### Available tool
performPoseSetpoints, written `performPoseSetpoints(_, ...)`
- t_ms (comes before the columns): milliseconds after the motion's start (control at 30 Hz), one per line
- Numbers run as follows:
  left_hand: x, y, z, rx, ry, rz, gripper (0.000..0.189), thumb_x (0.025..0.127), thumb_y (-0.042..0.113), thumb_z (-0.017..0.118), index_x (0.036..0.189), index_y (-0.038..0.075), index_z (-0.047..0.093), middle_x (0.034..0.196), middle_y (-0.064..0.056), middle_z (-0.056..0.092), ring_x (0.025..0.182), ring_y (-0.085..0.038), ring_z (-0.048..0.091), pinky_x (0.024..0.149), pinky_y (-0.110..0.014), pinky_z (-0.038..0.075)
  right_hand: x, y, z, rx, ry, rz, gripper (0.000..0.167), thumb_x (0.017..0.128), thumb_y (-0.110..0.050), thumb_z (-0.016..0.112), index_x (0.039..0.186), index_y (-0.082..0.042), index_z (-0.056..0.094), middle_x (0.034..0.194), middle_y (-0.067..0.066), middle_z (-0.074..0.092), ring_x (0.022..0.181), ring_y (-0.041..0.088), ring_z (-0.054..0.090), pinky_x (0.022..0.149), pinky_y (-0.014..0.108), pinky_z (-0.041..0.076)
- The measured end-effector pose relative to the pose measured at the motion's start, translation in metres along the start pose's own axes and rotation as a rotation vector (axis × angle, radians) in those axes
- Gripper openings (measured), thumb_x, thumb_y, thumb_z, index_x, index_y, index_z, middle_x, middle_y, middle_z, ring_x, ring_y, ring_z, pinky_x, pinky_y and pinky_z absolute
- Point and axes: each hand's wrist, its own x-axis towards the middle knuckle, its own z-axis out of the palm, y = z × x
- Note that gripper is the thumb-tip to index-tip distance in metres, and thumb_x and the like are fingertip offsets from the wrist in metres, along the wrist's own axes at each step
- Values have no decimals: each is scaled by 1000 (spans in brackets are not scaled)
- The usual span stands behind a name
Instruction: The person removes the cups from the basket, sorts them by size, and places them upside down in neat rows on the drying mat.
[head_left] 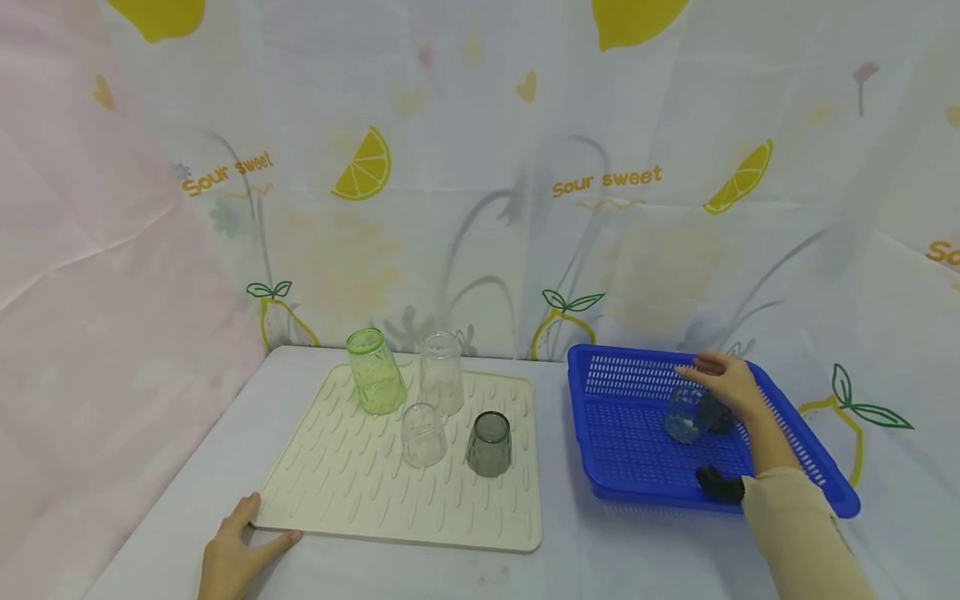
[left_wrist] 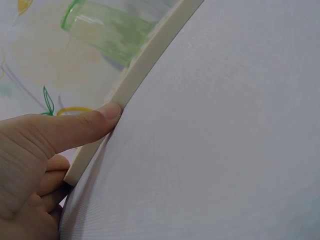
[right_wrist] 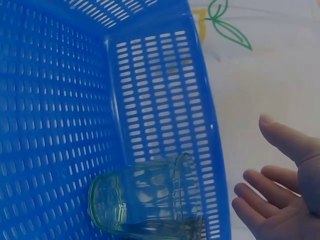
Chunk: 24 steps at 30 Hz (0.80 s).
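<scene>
My left hand (head_left: 231, 557) holds the front left corner of a cream drying mat (head_left: 337, 508), its thumb along the front edge and its fingers at the side. On the mat stand a green glass (head_left: 377, 375), a tall clear glass (head_left: 442, 375), a short clear glass (head_left: 423, 437) and a grey glass (head_left: 490, 446). My right hand (head_left: 723, 382) hovers over the right part of a blue basket (head_left: 600, 475), fingers spread and holding nothing. Below it in the basket are a clear glass (right_wrist: 145, 200) and a dark glass (head_left: 718, 412), partly hidden by the hand and forearm.
A white cloth (head_left: 562, 558) covers the table, with the basket to the right of the mat. Printed lemon curtains (head_left: 480, 250) hang close behind and at both sides. A black strap (head_left: 720, 485) shows at my right cuff, over the basket's front rim.
</scene>
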Motion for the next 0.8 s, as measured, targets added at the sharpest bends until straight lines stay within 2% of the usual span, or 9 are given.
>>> performPoseSetpoints(133,1,1,-1,17,-28,-5,107,73,33,80,140,-16,13,145,-37,10,133,-56,10,111,-62,12,2,4,1,-37,24,18,84,92,-39,59,139,19,21,137,42,31,126,55,32,100,64,35)
performPoseSetpoints(200,1,2,-2,23,-41,-9,106,74,33,79,140,-16,12,145,-37,9,133,-56,9,111,-62,11,5,7,2,-66,62,27,84,89,-40,63,137,18,27,135,40,36,124,53,36,99,62,38)
performPoseSetpoints(367,1,2,-3,28,-49,-15,106,74,33,79,140,-16,12,145,-37,9,133,-57,9,111,-63,12,7,9,2,-112,74,31,84,87,-41,66,134,20,31,133,41,38,121,53,39,99,60,40)
performPoseSetpoints(400,1,2,-3,30,-43,-14,105,74,32,79,140,-16,13,145,-37,10,132,-57,10,111,-63,12,8,9,1,-117,46,28,85,88,-40,64,133,22,29,133,43,35,122,55,37,100,62,37)
performPoseSetpoints(567,1,2,-1,32,-13,-3,104,73,31,80,140,-16,15,144,-37,12,132,-56,12,111,-62,14,11,14,3,-173,12,64,81,90,-39,62,131,23,31,131,43,36,120,55,39,99,61,38)
performPoseSetpoints(800,-1,1,-1,13,0,37,104,73,31,80,139,-17,16,144,-39,12,132,-57,14,111,-63,13,18,17,10,-201,-8,20,83,87,-37,66,133,22,31,134,42,35,123,54,36,101,61,37)
